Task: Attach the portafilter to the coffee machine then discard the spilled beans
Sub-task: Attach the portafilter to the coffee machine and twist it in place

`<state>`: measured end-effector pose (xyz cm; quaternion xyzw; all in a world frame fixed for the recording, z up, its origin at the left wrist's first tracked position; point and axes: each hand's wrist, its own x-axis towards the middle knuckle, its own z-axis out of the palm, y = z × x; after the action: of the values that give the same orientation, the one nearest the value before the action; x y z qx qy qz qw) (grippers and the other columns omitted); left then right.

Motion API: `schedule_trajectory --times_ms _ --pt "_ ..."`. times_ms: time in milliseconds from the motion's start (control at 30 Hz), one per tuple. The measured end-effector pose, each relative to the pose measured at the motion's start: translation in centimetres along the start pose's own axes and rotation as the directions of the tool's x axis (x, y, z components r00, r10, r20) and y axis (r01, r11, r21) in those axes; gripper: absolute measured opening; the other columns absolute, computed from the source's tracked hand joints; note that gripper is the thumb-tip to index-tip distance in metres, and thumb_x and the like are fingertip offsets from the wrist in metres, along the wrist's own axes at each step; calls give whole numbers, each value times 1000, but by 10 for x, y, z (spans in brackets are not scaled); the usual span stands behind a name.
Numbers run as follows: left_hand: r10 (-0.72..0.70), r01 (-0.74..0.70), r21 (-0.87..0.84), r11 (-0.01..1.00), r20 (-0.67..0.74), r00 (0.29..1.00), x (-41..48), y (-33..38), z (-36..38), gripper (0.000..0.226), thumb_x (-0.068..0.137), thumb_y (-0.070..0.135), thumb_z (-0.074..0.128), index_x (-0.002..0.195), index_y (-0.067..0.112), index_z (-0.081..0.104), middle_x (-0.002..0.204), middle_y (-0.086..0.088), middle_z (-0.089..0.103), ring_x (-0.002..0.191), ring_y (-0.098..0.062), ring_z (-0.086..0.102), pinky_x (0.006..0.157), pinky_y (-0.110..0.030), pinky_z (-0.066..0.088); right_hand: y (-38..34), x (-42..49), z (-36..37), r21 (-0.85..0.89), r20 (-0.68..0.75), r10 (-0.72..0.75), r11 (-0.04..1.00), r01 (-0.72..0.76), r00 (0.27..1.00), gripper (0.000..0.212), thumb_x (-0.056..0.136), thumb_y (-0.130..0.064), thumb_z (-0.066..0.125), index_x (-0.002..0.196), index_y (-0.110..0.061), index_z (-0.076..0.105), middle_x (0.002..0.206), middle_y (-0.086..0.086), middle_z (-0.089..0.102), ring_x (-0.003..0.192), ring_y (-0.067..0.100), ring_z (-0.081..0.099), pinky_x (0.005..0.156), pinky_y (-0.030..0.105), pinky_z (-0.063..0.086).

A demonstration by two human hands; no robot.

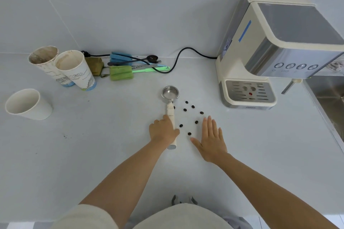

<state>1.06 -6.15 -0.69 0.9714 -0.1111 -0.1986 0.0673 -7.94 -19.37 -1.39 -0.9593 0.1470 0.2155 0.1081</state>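
Both my forearms reach out over the counter (93,154). My left hand (163,130) wraps the portafilter (170,98) by its cream handle, basket pointing away. My right hand (211,139) lies flat, fingers spread, with spilled beans (189,133) scattered between both hands, well short of the coffee machine (270,52).

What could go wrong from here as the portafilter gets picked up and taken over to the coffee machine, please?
1. The loose beans lie right beside the portafilter handle, under the left hand; lifting or swinging it could scatter them.
2. The right hand rests flat beside the beans and may brush some away.
3. The coffee machine stands close to the sink, so flicked beans could roll in there.
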Motion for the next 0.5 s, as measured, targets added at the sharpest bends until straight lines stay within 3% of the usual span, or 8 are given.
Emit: schedule_trajectory --times_ms 167,500 --pt "-32 33 -46 998 17 999 2 3 -3 45 84 33 54 117 5 40 111 -10 63 101 -28 59 68 -32 36 16 -2 15 34 56 80 996 -82 995 81 93 -55 20 138 -5 -24 152 10 -24 140 24 -21 116 40 -6" --pt "-114 119 -155 981 37 993 3 -1 -17 39 83 16 51 118 5 36 109 -13 61 95 -31 61 63 -31 38 17 0 23 43 68 91 995 -94 994 80 92 -57 16 139 -4 -23 151 12 -25 138 24 -24 115 40 -11"
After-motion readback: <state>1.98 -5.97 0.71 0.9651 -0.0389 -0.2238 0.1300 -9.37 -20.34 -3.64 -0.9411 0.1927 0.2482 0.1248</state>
